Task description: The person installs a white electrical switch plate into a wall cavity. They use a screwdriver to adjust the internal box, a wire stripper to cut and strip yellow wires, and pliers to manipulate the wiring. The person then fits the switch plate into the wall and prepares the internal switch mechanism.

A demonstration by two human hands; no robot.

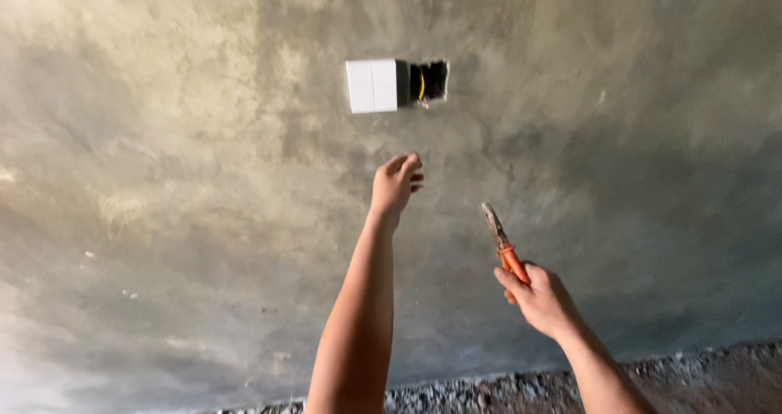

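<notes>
head view, pliers: orange-handled pliers sit in the right hand, metal nose pointing up toward the wall, well below and right of the wall opening.
handling, pliers: judged rigid and moderately light; steel nose hard, the coated handles likely grippy. best held on the orange handles, away from the jaws and pivot.
grip, right: fingers wrapped around the lower handles, clamped on the tool; plier nose looks nearly closed.
grip, left: left hand holds nothing; fingers loosely curled, not closed on anything.
pose, left arm: stretched up and forward, forearm almost vertical in frame, fingertips below the white switch plate, apart from it.
pose, right arm: raised lower, wrist bent, hand near the frame's lower right.
surroundings: open wall box just right of the plate, touching its edge, with a yellow wire showing inside; bare grey plaster wall; gravelly strip along the bottom.
</notes>
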